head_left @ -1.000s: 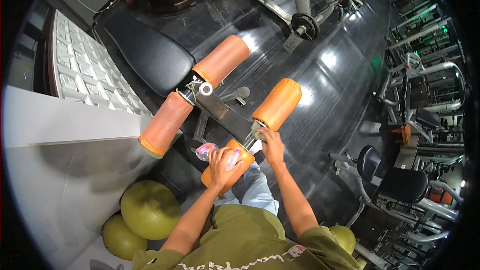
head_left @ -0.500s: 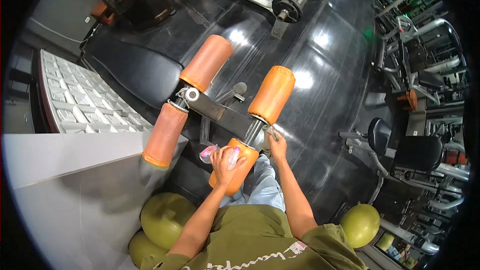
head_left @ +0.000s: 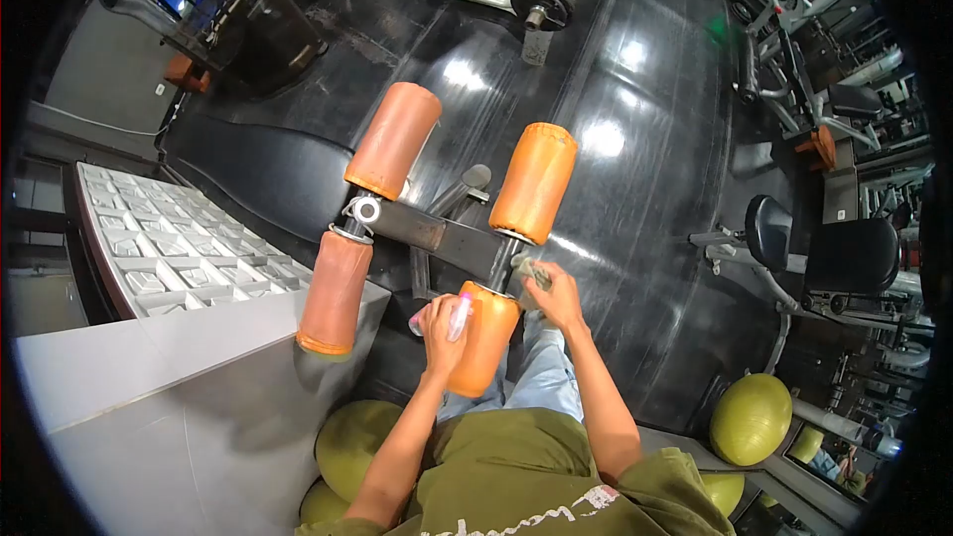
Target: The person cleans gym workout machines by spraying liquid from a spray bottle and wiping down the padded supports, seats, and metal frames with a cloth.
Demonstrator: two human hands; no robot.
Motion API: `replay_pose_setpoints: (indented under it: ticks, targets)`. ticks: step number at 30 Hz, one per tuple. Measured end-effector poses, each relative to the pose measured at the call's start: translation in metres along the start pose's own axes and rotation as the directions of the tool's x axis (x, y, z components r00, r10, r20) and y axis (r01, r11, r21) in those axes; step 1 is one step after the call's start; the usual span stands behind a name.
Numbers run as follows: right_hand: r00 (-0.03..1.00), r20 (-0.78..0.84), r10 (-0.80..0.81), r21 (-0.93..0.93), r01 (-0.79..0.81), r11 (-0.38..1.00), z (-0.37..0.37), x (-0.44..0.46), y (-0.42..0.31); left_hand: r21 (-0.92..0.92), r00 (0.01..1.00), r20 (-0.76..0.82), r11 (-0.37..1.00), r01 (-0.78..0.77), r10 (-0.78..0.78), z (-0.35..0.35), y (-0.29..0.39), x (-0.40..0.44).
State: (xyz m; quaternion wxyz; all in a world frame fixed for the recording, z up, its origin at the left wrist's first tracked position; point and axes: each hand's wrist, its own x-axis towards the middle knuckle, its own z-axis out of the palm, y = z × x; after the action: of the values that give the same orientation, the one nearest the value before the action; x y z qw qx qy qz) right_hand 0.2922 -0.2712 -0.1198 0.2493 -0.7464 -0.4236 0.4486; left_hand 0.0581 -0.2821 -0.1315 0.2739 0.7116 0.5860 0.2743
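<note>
Left hand [head_left: 437, 330]: bottle [head_left: 459, 320] clasped at near orange roller [head_left: 486, 349]; drop risked if grip loosens | right hand [head_left: 558, 296]: cloth [head_left: 533, 273] pinched beside bar [head_left: 503, 263]; snag risked by roller's edge

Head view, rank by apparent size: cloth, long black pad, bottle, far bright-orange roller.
Largest to smallest:
1. Long black pad
2. Far bright-orange roller
3. Cloth and bottle: both clearly smaller, but both partly hidden, so I can't rank one over the other.
</note>
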Motion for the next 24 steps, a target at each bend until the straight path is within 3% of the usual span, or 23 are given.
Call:
replay_pose_setpoints:
  ticks: [3, 4, 7, 8, 13, 17, 19, 24]
  targets:
    - [0.924, -0.122, -0.364, -0.190, 0.338, 0.922, 0.004, 0.008, -0.016, -0.180, 0.992, 0.093, 0.978, 0.105, -0.089, -0.022, -0.009, 0.013]
    - [0.908, -0.046, -0.417, -0.273, 0.390, 0.880, 0.007, 0.013, -0.018, -0.182, 0.997, 0.067, 0.982, 0.057, -0.045, -0.030, -0.010, 0.017]
    - [0.928, 0.018, -0.373, -0.431, 0.344, 0.834, 0.025, 0.027, -0.025, -0.208, 0.984, 0.154, 0.971, 0.117, -0.086, -0.049, -0.017, 0.025]
    - [0.901, 0.009, -0.434, -0.459, 0.389, 0.798, 0.029, 0.029, -0.026, -0.167, 0.989, 0.137, 0.983, 0.080, -0.058, -0.054, -0.020, 0.028]
    - [0.901, 0.120, -0.416, -0.560, 0.408, 0.721, 0.044, 0.052, -0.041, -0.212, 0.996, 0.059, 0.974, 0.077, -0.066, -0.085, -0.022, 0.043]
    - [0.863, 0.219, -0.456, -0.651, 0.477, 0.590, 0.072, 0.081, -0.053, -0.217, 0.978, 0.150, 0.960, 0.176, -0.145, -0.104, -0.027, 0.057]
    - [0.851, 0.227, -0.473, -0.704, 0.479, 0.524, 0.095, 0.098, -0.049, -0.017, 0.992, 0.029, 0.992, -0.124, 0.124, -0.110, -0.037, 0.068]
    - [0.862, 0.259, -0.435, -0.791, 0.448, 0.416, 0.128, 0.119, -0.049, 0.114, 0.988, -0.058, 0.984, -0.137, 0.144, -0.127, -0.055, 0.088]
